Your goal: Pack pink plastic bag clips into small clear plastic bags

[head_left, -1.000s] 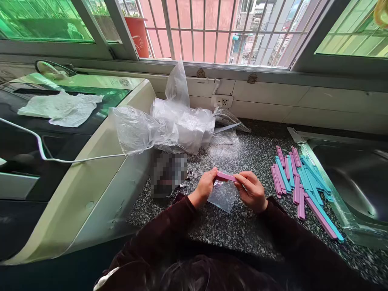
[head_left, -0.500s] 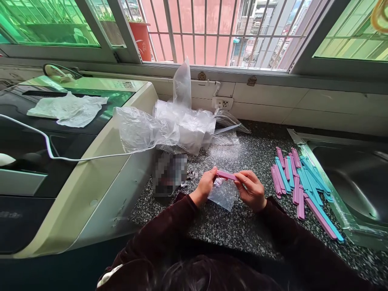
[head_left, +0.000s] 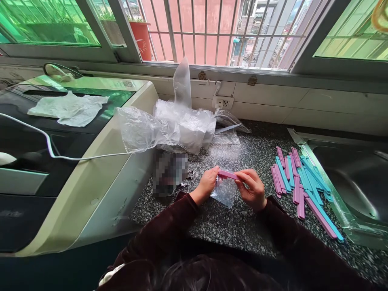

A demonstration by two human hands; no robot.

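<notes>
A pink bag sealing clip [head_left: 228, 174] spans the gap between my two hands, above the speckled counter. My left hand [head_left: 206, 186] is closed round its left end, and my right hand [head_left: 252, 189] pinches the right end between thumb and fingers. Below the clip hangs a small clear plastic bag [head_left: 224, 195], its top edge showing just above the clip. To the right, several loose pink clips [head_left: 300, 202] and blue clips [head_left: 312, 180] lie in a heap beside the sink.
Crumpled clear plastic bags [head_left: 182, 125] are piled at the back near a wall socket [head_left: 222, 103]. A washing machine [head_left: 121, 178] with a white cloth [head_left: 69, 108] on top stands left. At right is a metal sink [head_left: 306, 141]. A blurred-out item [head_left: 169, 173] lies left of my hands.
The small bag under the clip has shifted slightly and its lower edge sits a little higher. Both hands keep their hold on the pink clip, almost in the same place.
</notes>
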